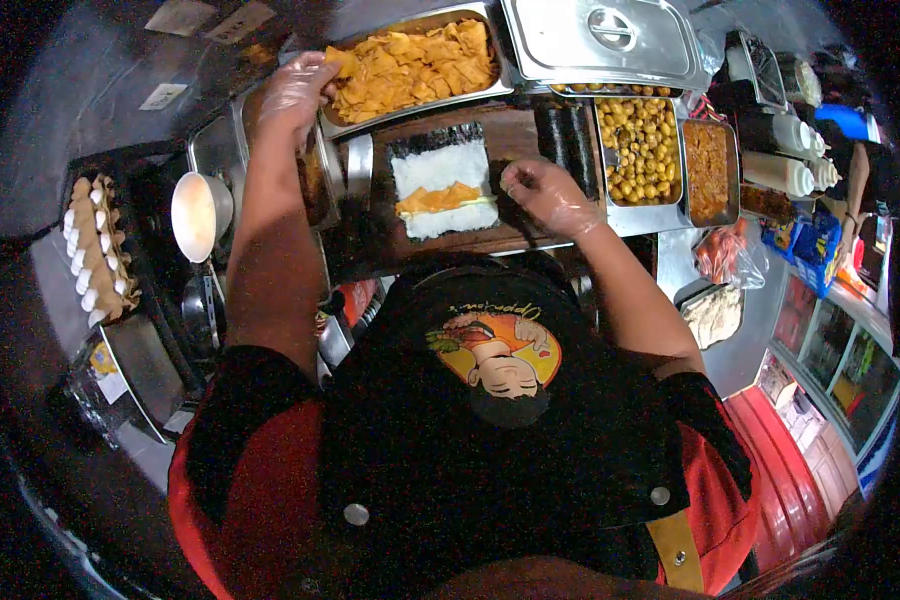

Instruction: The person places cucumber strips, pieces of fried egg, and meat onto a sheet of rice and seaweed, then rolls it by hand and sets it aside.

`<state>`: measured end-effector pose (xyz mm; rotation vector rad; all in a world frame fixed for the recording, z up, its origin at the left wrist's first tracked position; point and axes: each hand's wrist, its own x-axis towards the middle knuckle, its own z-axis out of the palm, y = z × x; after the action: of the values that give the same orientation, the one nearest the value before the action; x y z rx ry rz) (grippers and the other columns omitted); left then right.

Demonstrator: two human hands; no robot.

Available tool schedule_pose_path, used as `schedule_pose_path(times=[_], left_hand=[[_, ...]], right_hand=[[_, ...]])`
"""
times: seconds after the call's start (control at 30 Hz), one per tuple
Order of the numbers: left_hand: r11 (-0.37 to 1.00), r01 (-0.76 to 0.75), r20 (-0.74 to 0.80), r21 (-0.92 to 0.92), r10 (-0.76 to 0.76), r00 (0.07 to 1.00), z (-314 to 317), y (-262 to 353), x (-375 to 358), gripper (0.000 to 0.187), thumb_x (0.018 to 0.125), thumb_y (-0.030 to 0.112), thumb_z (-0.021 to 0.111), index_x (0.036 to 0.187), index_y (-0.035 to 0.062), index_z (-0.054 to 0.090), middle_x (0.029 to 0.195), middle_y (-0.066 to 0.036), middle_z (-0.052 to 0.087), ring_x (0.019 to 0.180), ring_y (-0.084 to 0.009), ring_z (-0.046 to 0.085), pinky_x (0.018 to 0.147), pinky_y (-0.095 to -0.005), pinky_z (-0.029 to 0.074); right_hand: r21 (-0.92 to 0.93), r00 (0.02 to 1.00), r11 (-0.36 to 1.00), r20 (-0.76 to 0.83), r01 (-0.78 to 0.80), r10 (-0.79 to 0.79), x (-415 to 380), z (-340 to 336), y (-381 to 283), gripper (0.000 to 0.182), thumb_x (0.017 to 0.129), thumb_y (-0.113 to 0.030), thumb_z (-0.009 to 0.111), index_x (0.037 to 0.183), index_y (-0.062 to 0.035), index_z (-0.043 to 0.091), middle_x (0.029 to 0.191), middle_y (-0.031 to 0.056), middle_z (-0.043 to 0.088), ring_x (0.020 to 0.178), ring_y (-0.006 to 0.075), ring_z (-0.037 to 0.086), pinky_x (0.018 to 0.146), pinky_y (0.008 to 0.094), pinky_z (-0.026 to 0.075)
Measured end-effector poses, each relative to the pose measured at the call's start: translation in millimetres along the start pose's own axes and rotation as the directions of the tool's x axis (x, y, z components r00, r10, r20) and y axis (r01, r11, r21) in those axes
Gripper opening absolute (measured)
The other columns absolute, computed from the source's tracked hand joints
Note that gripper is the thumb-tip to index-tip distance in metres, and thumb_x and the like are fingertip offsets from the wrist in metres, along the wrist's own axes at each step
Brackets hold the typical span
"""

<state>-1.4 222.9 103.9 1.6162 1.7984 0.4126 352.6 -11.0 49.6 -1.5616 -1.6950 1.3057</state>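
We saw our right hand (548, 195) in a clear glove, resting at the right edge of the seaweed sheet (440, 180), its fingers (515, 180) bent together and pressing down on the sheet's dark border; whether they pinched anything we could not tell. Just left of those fingers lay the bed of white rice (438, 165) spread over the sheet, with a strip of orange-yellow filling (442, 198) laid across it, all on the wooden board (515, 125) that sat on the surface. Just beyond the right hand lay dark finished rolls (567, 140), and past them a tray of round yellow pieces (642, 150). Farther off, our left hand (298, 88), also gloved, reached to the metal tray (430, 20) of orange slices (410, 65), its fingers (325, 62) pinching one slice at the tray's left end. To the right of that tray stood a lidded steel pan (605, 40).
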Motion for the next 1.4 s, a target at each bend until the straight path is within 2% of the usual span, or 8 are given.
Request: schedule_pose_path(times=[0.07, 0.23, 0.37, 0.47, 0.53, 0.97, 1.17, 1.4], left_hand=[[0.880, 0.087, 0.148, -0.466, -0.019, 0.989, -8.8, -2.1, -8.1, 0.032, 0.098, 0.022, 0.077, 0.125, 0.0057, 0.069, 0.093, -0.002, 0.073, 0.076, -0.0104, 0.064, 0.069, -0.0278, 0.050], [0.829, 0.082, 0.252, -0.554, 0.073, 0.965, 0.9, 30.7, -59.0, 0.039, 0.099, 0.022, 0.076, 0.129, -0.0005, 0.065, 0.089, -0.003, 0.070, 0.077, -0.0111, 0.064, 0.068, -0.0285, 0.049], [0.827, 0.116, 0.403, -0.550, 0.142, 0.904, 37.1, 58.1, -93.1, 0.046, 0.099, 0.025, 0.076, 0.132, -0.0041, 0.061, 0.089, -0.005, 0.070, 0.077, -0.0118, 0.064, 0.070, -0.0279, 0.050], [0.786, 0.112, 0.490, -0.608, 0.261, 0.832, 71.3, 44.4, -96.9, 0.039, 0.102, 0.023, 0.073, 0.128, -0.0031, 0.062, 0.090, -0.004, 0.070, 0.079, -0.0122, 0.064, 0.073, -0.0279, 0.051], [0.752, 0.160, 0.508, -0.639, 0.257, 0.822, 86.3, 42.6, -104.0, 0.035, 0.102, 0.023, 0.072, 0.126, -0.0020, 0.063, 0.092, -0.004, 0.070, 0.080, -0.0122, 0.064, 0.073, -0.0279, 0.052], [0.879, 0.206, 0.611, -0.429, 0.114, 0.783, 136.7, 5.5, -123.8, 0.032, 0.099, 0.014, 0.072, 0.128, 0.0028, 0.064, 0.105, -0.006, 0.074, 0.086, -0.0160, 0.070, 0.075, -0.0312, 0.057], [0.419, 0.492, 0.629, -0.763, 0.302, 0.717, 130.3, 11.6, -140.8, 0.036, 0.100, 0.018, 0.072, 0.128, -0.0014, 0.061, 0.115, -0.011, 0.070, 0.104, -0.0187, 0.069, 0.093, -0.0356, 0.055], [0.658, 0.412, 0.693, -0.630, 0.237, 0.681, 133.2, -1.0, -140.6, 0.029, 0.101, 0.018, 0.071, 0.121, -0.0010, 0.065, 0.111, -0.010, 0.072, 0.096, -0.0194, 0.071, 0.088, -0.0346, 0.058]], right_hand=[[-0.002, 1.000, 1.000, -0.007, -0.001, 0.001, 5.5, 0.1, -3.4, 0.023, 0.102, -0.026, 0.065, 0.107, -0.0050, 0.072, 0.105, 0.0170, 0.076, 0.099, 0.0377, 0.072, 0.092, 0.0443, 0.056], [0.238, 0.996, 0.970, 0.063, 0.043, -0.060, 35.2, -0.9, -23.2, 0.021, 0.100, -0.017, 0.074, 0.116, -0.0039, 0.070, 0.110, -0.0003, 0.068, 0.100, 0.0117, 0.061, 0.095, 0.0288, 0.050], [0.224, 0.996, 0.972, -0.064, 0.068, -0.055, 48.1, -7.0, -78.4, 0.031, 0.098, -0.021, 0.077, 0.123, -0.0029, 0.068, 0.113, 0.0013, 0.067, 0.101, 0.0127, 0.061, 0.095, 0.0290, 0.051], [0.567, 0.998, 0.823, -0.056, 0.046, -0.017, 60.1, -0.7, -65.7, 0.038, 0.097, -0.025, 0.079, 0.126, -0.0022, 0.068, 0.107, 0.0006, 0.068, 0.094, 0.0109, 0.062, 0.088, 0.0276, 0.052], [0.611, 0.992, 0.784, 0.119, -0.114, 0.051, 58.0, -8.9, -66.2, 0.035, 0.097, -0.024, 0.078, 0.123, -0.0028, 0.069, 0.100, -0.0006, 0.068, 0.086, 0.0083, 0.061, 0.078, 0.0260, 0.052], [0.294, 0.937, 0.901, 0.238, -0.319, 0.255, 28.7, 8.6, -27.5, 0.020, 0.099, -0.025, 0.076, 0.104, -0.0066, 0.071, 0.088, -0.0026, 0.066, 0.082, 0.0075, 0.061, 0.075, 0.0261, 0.049], [0.817, 0.931, 0.467, 0.217, -0.337, 0.294, 24.0, 45.1, -24.2, 0.024, 0.099, -0.023, 0.077, 0.109, -0.0045, 0.067, 0.094, -0.0020, 0.066, 0.081, 0.0088, 0.060, 0.075, 0.0263, 0.050], [0.298, 0.981, 0.937, 0.122, -0.184, 0.154, 22.4, 22.8, -22.9, 0.020, 0.098, -0.019, 0.076, 0.113, -0.0075, 0.069, 0.100, -0.0024, 0.065, 0.092, 0.0067, 0.058, 0.087, 0.0258, 0.050]])
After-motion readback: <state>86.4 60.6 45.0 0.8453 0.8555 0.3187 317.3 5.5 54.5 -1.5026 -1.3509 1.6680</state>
